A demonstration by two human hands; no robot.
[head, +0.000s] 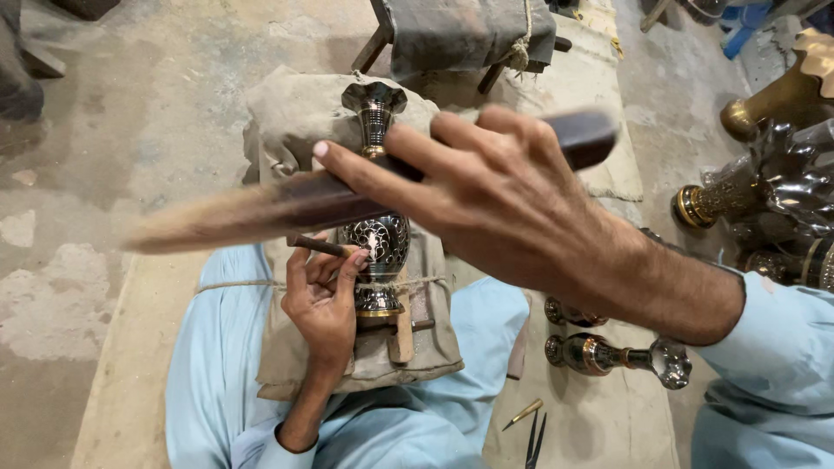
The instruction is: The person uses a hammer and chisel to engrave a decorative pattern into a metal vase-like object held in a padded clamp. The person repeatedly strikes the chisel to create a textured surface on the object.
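A dark engraved metal vase (380, 239) lies on a padded cloth cushion (295, 122) across my lap, tied down with string. My left hand (323, 295) holds a thin chisel (317, 246) with its tip against the vase's round belly. My right hand (495, 195) is raised above the vase and grips a long dark wooden mallet stick (287, 204), which is blurred with motion. The vase's flared mouth (374, 97) points away from me.
Two similar small vases (608, 354) lie on the mat at my right. Larger brass vases (764, 200), some wrapped in plastic, stand at the far right. Small metal tools (526, 415) lie near my knee. A wooden stool (460, 39) stands ahead on the concrete floor.
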